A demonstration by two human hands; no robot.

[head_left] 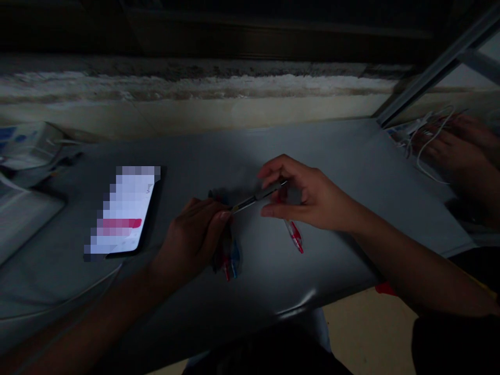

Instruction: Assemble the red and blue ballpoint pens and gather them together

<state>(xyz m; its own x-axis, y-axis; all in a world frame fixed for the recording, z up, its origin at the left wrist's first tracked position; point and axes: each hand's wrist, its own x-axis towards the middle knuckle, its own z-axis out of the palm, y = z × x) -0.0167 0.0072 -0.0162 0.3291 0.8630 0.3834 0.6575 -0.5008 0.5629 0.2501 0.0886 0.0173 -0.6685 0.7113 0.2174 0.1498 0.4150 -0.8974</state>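
Observation:
My left hand (pixel 199 229) is closed, with the thumb and fingers pinching one end of a dark pen (pixel 258 197) that slants up to the right. Around the pen's far end my right hand (pixel 304 192) is curved, thumb and fingers apart with a gap between them. A red and clear pen (pixel 296 237) lies on the table below my right hand, its upper part hidden. Beneath my left hand is a bunch of pens with blue (pixel 235 259) and red (pixel 226 266) ends, mostly covered by the hand and dim.
A lit phone (pixel 127 213) lies on the grey table (pixel 336 151) at left, beside a white box (pixel 35 143) and a cable (pixel 78 297). At far right, another person's hands (pixel 453 140) are among white wires (pixel 422 127). A metal post (pixel 417 67) rises at the back right.

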